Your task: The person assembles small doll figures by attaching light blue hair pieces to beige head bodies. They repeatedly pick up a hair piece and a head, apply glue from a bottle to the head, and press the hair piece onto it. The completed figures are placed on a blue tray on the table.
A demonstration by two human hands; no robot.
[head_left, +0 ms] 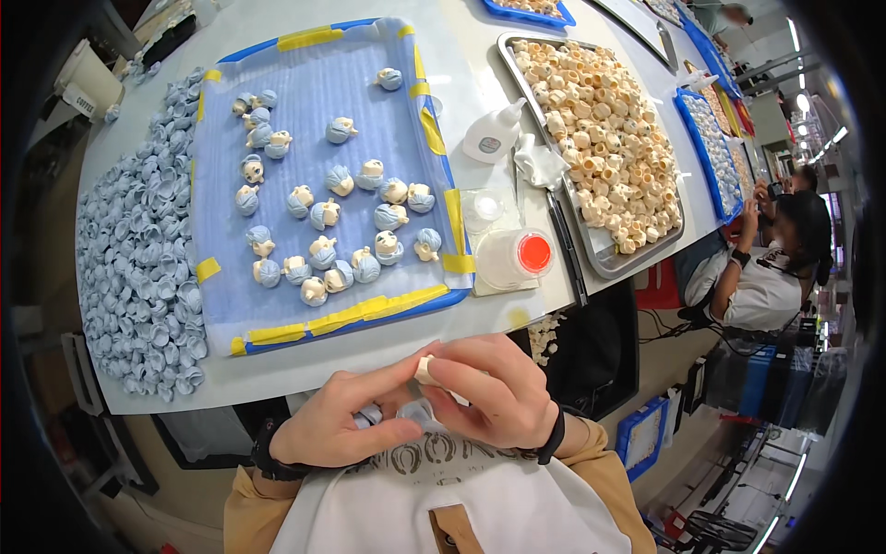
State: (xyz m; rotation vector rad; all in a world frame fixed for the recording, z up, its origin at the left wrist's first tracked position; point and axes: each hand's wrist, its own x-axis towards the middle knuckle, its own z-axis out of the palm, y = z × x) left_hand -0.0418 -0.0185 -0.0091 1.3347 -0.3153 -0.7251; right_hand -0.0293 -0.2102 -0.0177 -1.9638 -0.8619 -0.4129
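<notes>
My right hand point(498, 392) is closed, with thumb and fingers pinching a small cream doll head piece point(426, 371). My left hand point(346, 415) is curled beside it, its index fingertip close to the cream piece. A pale blue doll hair piece point(367, 416) sits within my left fingers, and another blue hair piece point(420, 413) shows between my two hands, partly covered. Ahead of my hands lies a blue tray point(314, 120) lined with a thin sheet and edged with yellow tape. Several doll heads with blue hair point(389, 246) rest on it.
A heap of blue hair pieces point(138, 258) covers the table's left side. On the right, a metal tray point(604, 263) holds many cream head pieces. Between stand a white squeeze bottle point(494, 134), a red-capped jar point(512, 258) and dark tweezers point(566, 245). A co-worker point(766, 263) sits at right.
</notes>
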